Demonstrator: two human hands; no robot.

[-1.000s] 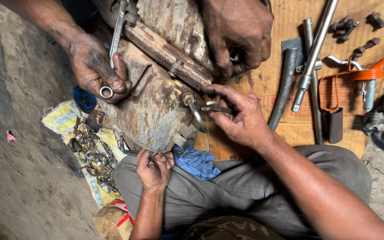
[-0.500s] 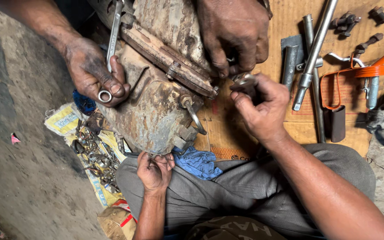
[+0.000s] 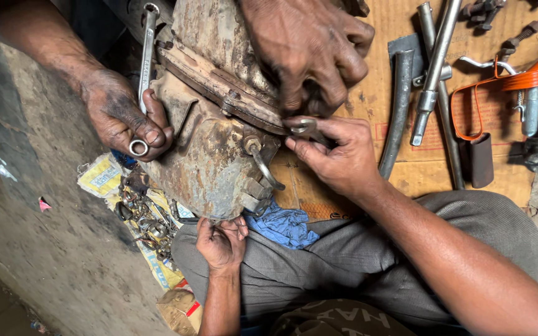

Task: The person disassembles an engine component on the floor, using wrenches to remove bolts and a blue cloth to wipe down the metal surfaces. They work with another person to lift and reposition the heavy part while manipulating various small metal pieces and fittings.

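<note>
A rusty metal casing (image 3: 210, 155) leans on my lap, a bolted flange (image 3: 219, 93) running across it. My right hand (image 3: 337, 158) grips a ring spanner (image 3: 303, 127), with the ring at the flange's right end. My left hand (image 3: 221, 242) is curled against the casing's lower edge, next to a blue rag (image 3: 284, 225); nothing shows in it. Another person's hand (image 3: 309, 53) presses on the flange just above my spanner. Their other hand (image 3: 122, 118) holds a long spanner (image 3: 145, 68) at the casing's left side.
On the cardboard (image 3: 499, 168) to the right lie a long socket bar (image 3: 434, 74), a steel tube (image 3: 400, 106), an orange strap (image 3: 518, 81) and loose bolts (image 3: 484, 12). A heap of small rusty parts (image 3: 144, 218) sits on paper at the left, on the concrete floor (image 3: 26, 236).
My right hand has moved up from beside the casing's hook to the flange's right end with the spanner. The other person's hands and my left hand have stayed put.
</note>
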